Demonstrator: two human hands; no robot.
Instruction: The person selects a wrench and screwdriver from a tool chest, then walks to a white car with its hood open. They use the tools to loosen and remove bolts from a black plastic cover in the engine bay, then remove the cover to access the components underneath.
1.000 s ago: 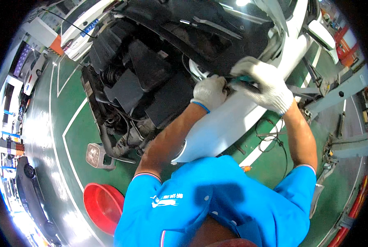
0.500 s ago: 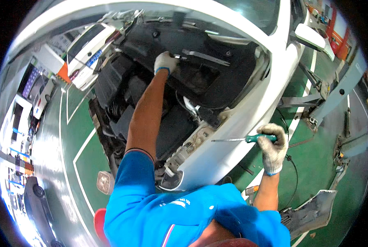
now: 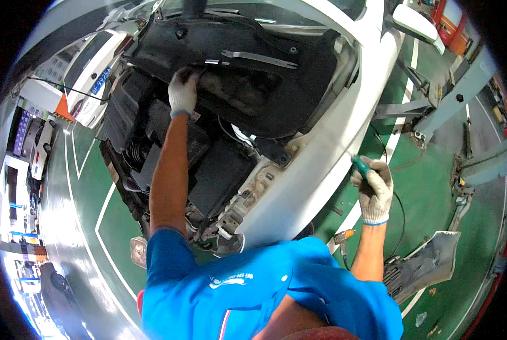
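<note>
My left hand (image 3: 184, 93), in a white knit glove, is closed beside the edge of a black liner panel (image 3: 248, 42) in the engine bay. Its curled fingertips meet a dark patch, and I cannot make out what they hold. On the panel, right of this hand, lie a short silver socket piece (image 3: 216, 62) and a flat grey forked pry tool (image 3: 259, 58). Out over the floor beyond the white fender (image 3: 299, 195), my right hand (image 3: 374, 195), also gloved, is closed round a screwdriver (image 3: 361, 166) by its green handle. The screwdriver's shaft is blurred.
Below my left hand sit the black engine-bay parts (image 3: 219, 170). A grey lift post (image 3: 463, 113) with its arm stands at the right. On the green floor are an orange-tipped power tool (image 3: 342, 237), a black cable (image 3: 402, 226) and a removed body panel (image 3: 426, 266).
My left hand has moved left, away from the silver socket piece, to the panel's edge. The screwdriver has turned in my right hand, its shaft swinging from level to pointing up and away.
</note>
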